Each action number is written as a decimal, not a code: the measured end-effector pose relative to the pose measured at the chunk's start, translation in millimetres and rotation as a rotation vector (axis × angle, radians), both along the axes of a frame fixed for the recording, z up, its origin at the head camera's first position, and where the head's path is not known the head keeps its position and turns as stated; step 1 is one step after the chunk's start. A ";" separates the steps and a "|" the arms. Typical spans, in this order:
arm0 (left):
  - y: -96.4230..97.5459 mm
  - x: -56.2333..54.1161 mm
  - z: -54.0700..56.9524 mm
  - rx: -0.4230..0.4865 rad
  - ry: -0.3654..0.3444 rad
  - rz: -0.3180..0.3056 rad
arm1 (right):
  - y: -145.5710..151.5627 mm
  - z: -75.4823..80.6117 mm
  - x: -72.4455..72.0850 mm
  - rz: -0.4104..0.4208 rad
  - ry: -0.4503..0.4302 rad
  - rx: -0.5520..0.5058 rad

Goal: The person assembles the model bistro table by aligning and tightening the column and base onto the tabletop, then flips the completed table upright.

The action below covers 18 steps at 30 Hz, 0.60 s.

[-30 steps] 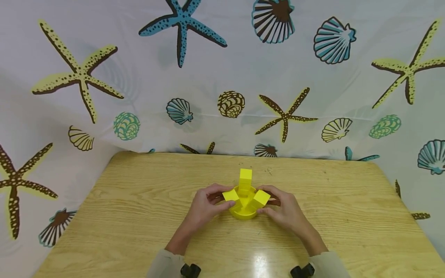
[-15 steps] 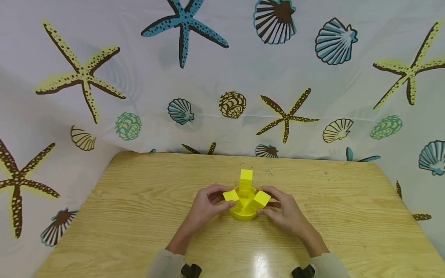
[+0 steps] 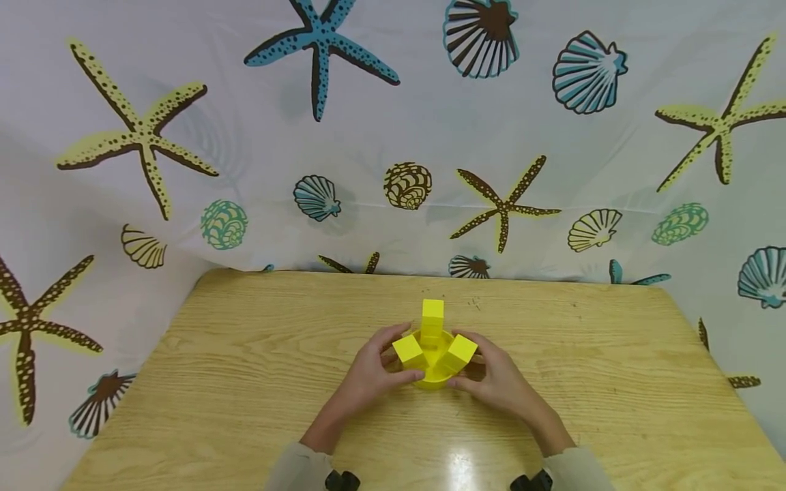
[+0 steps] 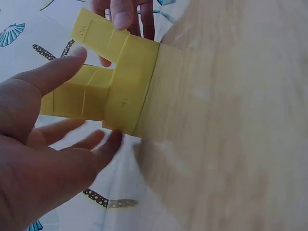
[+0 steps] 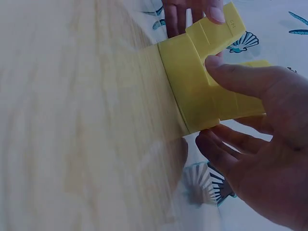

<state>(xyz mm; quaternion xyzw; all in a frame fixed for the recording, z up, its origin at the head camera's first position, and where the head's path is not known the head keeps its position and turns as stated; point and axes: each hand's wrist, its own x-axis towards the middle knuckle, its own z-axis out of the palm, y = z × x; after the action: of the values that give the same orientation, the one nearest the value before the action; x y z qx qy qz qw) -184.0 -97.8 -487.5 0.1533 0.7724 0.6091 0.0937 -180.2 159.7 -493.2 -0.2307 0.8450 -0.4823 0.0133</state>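
Note:
A yellow three-pronged stand [image 3: 431, 378] sits on the wooden table, with a round base and blocky square-ended prongs leaning outward. My left hand [image 3: 371, 375] curves around its left side, thumb in front of the left prong and fingers behind. In the left wrist view, that hand's fingertips [image 4: 114, 139] are right at the base's edge. From the other side my right hand [image 3: 500, 375] curves around the right prong, thumb low at the front. The right wrist view shows its thumb and fingertips close against the base [image 5: 185, 82]. Embossed digits mark the yellow sides.
The wooden table [image 3: 245, 354] spreads out around both hands. Behind it and along its sides hangs a white cloth [image 3: 368, 136] printed with starfish and shells. Small dark marks [image 3: 474, 302] dot the table beyond the stand.
Both hands have shifted their hold: the thumbs slid inward and lower toward the base's front, and the fingers moved around behind the side prongs. The stand stays in about the same place.

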 end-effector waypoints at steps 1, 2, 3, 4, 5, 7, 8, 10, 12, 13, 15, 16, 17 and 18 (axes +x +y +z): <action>0.4 -0.1 0.2 0.007 -0.029 -0.006 | -0.5 0.0 -0.2 -0.001 -0.004 0.000; 0.7 -0.2 0.2 0.014 -0.057 -0.013 | -0.7 -0.2 -0.3 -0.003 -0.008 0.000; 1.0 0.0 0.5 0.017 -0.081 -0.019 | -0.9 -0.4 -0.4 -0.006 -0.012 0.004; 0.9 0.4 0.2 0.004 -0.094 -0.020 | -1.3 -0.4 -0.1 -0.009 -0.014 0.011; 0.9 1.1 0.1 -0.007 -0.101 -0.019 | -1.7 -0.4 0.0 -0.008 -0.020 0.011; 0.7 2.6 -0.5 -0.034 -0.095 -0.010 | -2.4 0.0 0.5 -0.007 -0.031 0.014; 0.6 3.4 -1.1 -0.048 -0.086 -0.006 | -2.8 0.2 0.7 -0.006 -0.040 0.013; 0.7 4.7 -1.9 -0.073 -0.072 0.001 | -3.7 1.2 1.3 -0.005 -0.036 0.034; 1.2 5.2 -2.2 -0.073 -0.059 -0.001 | -4.5 2.3 1.9 -0.005 -0.035 0.046; 1.6 5.3 -2.2 -0.072 -0.051 -0.005 | -4.9 2.8 2.2 -0.007 -0.031 0.054; 2.6 5.4 -2.1 -0.078 -0.035 -0.007 | -5.5 3.6 2.7 -0.011 -0.017 0.077; 3.1 5.5 -1.8 -0.082 -0.026 -0.009 | -5.8 3.9 2.8 -0.014 -0.015 0.080; 3.5 5.6 -1.5 -0.087 -0.018 -0.009 | -5.9 3.8 2.8 -0.018 -0.011 0.085; 3.9 5.5 -1.2 -0.093 -0.012 -0.008 | -5.8 3.8 2.8 -0.021 -0.011 0.088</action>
<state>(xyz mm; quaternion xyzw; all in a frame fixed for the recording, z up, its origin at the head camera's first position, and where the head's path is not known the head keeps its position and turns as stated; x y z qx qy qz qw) -178.5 -93.9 -488.7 0.1482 0.7987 0.5732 0.1079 -177.3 153.9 -489.4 -0.2182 0.8678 -0.4458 0.0230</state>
